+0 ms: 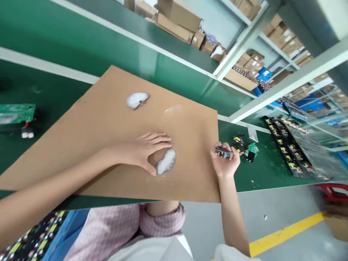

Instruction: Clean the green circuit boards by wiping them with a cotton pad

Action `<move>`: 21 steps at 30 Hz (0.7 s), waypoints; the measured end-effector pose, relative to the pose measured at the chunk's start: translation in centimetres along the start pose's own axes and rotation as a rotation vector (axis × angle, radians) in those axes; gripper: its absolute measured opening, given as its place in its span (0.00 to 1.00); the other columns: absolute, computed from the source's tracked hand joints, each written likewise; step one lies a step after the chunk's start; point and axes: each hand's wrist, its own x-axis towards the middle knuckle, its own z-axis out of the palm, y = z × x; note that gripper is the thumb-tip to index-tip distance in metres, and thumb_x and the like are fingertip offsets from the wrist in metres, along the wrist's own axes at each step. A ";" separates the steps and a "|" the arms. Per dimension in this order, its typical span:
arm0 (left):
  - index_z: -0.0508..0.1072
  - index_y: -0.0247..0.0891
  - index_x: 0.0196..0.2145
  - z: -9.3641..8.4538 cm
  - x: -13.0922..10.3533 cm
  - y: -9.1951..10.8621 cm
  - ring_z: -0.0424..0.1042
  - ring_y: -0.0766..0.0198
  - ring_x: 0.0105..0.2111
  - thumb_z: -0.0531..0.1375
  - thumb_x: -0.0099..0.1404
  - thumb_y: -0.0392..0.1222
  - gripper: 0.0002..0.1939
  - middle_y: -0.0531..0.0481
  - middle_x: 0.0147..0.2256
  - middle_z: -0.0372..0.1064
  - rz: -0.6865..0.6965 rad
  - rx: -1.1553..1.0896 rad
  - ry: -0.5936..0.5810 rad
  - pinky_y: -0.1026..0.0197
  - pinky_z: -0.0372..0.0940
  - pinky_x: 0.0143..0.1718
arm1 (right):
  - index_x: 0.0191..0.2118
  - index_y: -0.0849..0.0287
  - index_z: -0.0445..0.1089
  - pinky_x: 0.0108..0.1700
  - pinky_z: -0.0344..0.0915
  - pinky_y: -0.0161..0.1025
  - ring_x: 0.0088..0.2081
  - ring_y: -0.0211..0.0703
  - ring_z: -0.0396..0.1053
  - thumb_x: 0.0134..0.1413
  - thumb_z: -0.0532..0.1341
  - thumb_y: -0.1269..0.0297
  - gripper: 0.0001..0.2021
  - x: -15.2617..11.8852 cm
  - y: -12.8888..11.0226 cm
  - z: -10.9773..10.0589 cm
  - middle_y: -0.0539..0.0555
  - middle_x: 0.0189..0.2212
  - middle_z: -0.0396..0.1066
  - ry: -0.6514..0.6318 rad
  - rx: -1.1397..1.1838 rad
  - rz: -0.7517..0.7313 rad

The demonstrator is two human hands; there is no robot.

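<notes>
My left hand [148, 150] lies on a brown cardboard sheet [108, 119], fingers stretched out and thumb apart. Its thumb and fingertips reach the edge of a grey-white, kidney-shaped piece [166, 162]. A similar pale piece [136, 99] with a notch lies farther back on the cardboard. At the sheet's right edge, my right hand [225, 163] is closed around a small circuit board with electronic parts [224, 153], its palm turned upward. Just beyond that hand, several loose small boards and parts [246, 146] lie on the green bench top.
Black trays [289, 148] filled with small boards stand at the right. A green circuit board [16, 113] with a white connector lies at the left. Cardboard boxes [176, 20] fill the rear shelf. Below the bench at left is a blue bin [65, 232]. A metal post [241, 40] rises behind.
</notes>
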 end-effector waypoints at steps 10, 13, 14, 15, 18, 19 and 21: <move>0.45 0.48 0.62 -1.2 0.0 0.0 0.35 0.48 0.63 0.55 0.47 0.71 0.50 0.49 0.64 0.34 -0.072 0.050 -0.095 0.45 0.38 0.61 | 0.24 0.57 0.63 0.26 0.59 0.34 0.32 0.40 0.65 0.43 0.61 0.49 0.16 1.6 -1.1 -0.5 0.51 0.27 0.65 0.193 -0.109 -0.060; 0.45 0.49 0.62 -1.6 -0.1 0.5 0.35 0.49 0.64 0.56 0.47 0.70 0.50 0.49 0.64 0.35 -0.090 0.057 -0.093 0.46 0.39 0.61 | 0.23 0.57 0.62 0.26 0.59 0.34 0.32 0.41 0.66 0.42 0.62 0.46 0.18 2.2 -2.8 -1.5 0.50 0.25 0.65 0.236 -0.207 -0.142; 0.44 0.48 0.62 -1.8 -0.1 0.8 0.34 0.50 0.64 0.57 0.47 0.69 0.50 0.49 0.64 0.34 -0.120 0.064 -0.092 0.46 0.39 0.62 | 0.23 0.57 0.62 0.26 0.60 0.34 0.32 0.42 0.66 0.42 0.61 0.45 0.19 2.4 -3.4 -2.2 0.50 0.25 0.65 0.252 -0.253 -0.172; 0.44 0.48 0.62 -1.9 0.0 1.1 0.34 0.50 0.64 0.57 0.47 0.68 0.50 0.49 0.64 0.34 -0.150 0.071 -0.089 0.47 0.39 0.62 | 0.23 0.57 0.63 0.26 0.60 0.35 0.31 0.42 0.66 0.43 0.60 0.43 0.20 2.6 -3.9 -2.9 0.51 0.25 0.65 0.270 -0.308 -0.203; 0.44 0.45 0.63 -2.1 0.5 2.1 0.32 0.51 0.64 0.56 0.50 0.67 0.49 0.48 0.65 0.33 -0.226 0.086 -0.060 0.48 0.38 0.62 | 0.25 0.58 0.65 0.30 0.61 0.39 0.32 0.45 0.64 0.44 0.58 0.42 0.21 3.0 -5.3 -5.2 0.52 0.27 0.66 0.317 -0.537 -0.306; 0.44 0.44 0.63 -2.1 0.6 2.3 0.32 0.51 0.64 0.56 0.51 0.67 0.48 0.48 0.65 0.32 -0.236 0.086 -0.051 0.47 0.38 0.62 | 0.25 0.58 0.66 0.33 0.61 0.42 0.34 0.47 0.64 0.43 0.60 0.44 0.20 3.1 -5.7 -5.8 0.53 0.28 0.66 0.322 -0.627 -0.350; 0.44 0.44 0.63 -2.1 0.7 2.6 0.31 0.50 0.64 0.55 0.51 0.67 0.48 0.48 0.65 0.32 -0.241 0.086 -0.044 0.46 0.38 0.62 | 0.26 0.58 0.67 0.44 0.59 0.49 0.44 0.54 0.60 0.40 0.63 0.48 0.17 3.2 -6.3 -6.8 0.55 0.32 0.67 0.309 -0.801 -0.448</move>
